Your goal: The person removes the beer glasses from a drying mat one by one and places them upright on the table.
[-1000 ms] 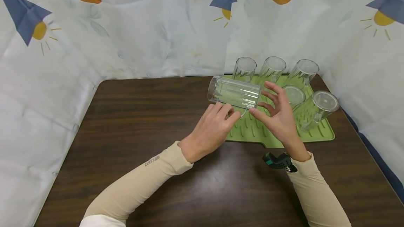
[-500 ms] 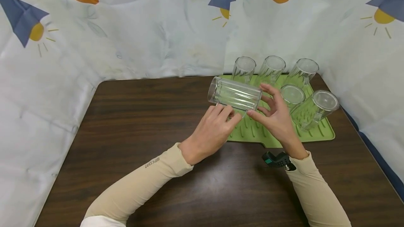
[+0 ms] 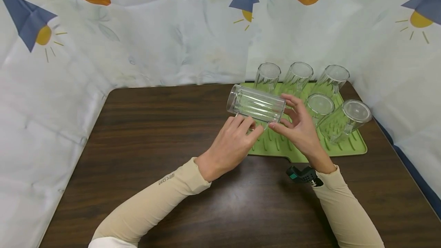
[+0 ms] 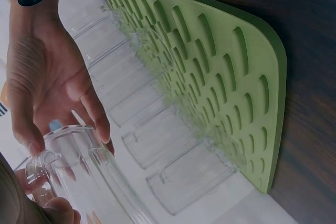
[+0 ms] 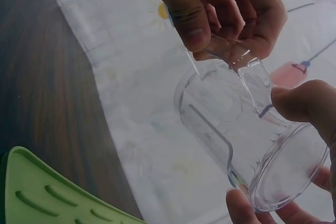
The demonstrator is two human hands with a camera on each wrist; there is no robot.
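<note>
A clear, ribbed glass mug (image 3: 256, 104) is tipped on its side in the air, overlapping the green mat in the head view. My left hand (image 3: 231, 141) grips its handle from below, fingers curled through and thumb pressed along it. At the mug's right end, my right hand (image 3: 303, 129) holds it between the thumb underneath and fingers spread around the far edge. In the right wrist view, the left thumb and fingers pinch the handle above the mug body (image 5: 210, 124). The left wrist view shows the right thumb (image 4: 34, 148) against the end edge.
Several more glass mugs (image 3: 299, 74) stand on the green ridged drying mat (image 3: 275, 146) at the right back. The nearest ones, including a mug (image 3: 355, 112) at the right, are beside the right hand. A dark wood table (image 3: 165, 125) lies below, with a white printed sheet (image 3: 172, 41) behind.
The right-hand fingers have drawn in from a wider spread to lie closer around the mug's end. The mug tilts slightly more; the left hand keeps its grip on the handle.
</note>
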